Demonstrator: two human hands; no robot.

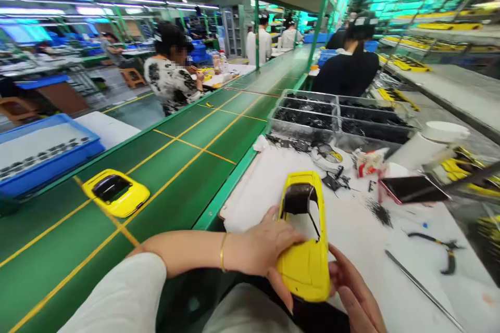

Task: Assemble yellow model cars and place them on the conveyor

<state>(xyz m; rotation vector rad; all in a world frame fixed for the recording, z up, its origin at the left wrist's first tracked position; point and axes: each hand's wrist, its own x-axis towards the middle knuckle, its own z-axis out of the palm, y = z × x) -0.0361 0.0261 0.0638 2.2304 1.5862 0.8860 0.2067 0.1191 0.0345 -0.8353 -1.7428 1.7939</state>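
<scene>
A yellow toy car body (307, 268) is held tilted up over the near edge of the white worktable (351, 250). My left hand (265, 244) grips its left side, with the fingers lying across the windscreen opening and the thumb low along the edge. From the right, my right hand (351, 291) holds the lower right side, its fingers partly hidden behind the body. Dark trim lines the car's window frame, and a dark piece (300, 199) covers the far end of the opening.
Another yellow car body (116, 192) lies on the green conveyor belt (187, 166) at left. Divided clear bins (308, 114) hold black parts. Cutting pliers (441, 244), a metal rod (422, 289), a phone (414, 189) and a white bottle (429, 148) are at right. Several co-workers sit farther off.
</scene>
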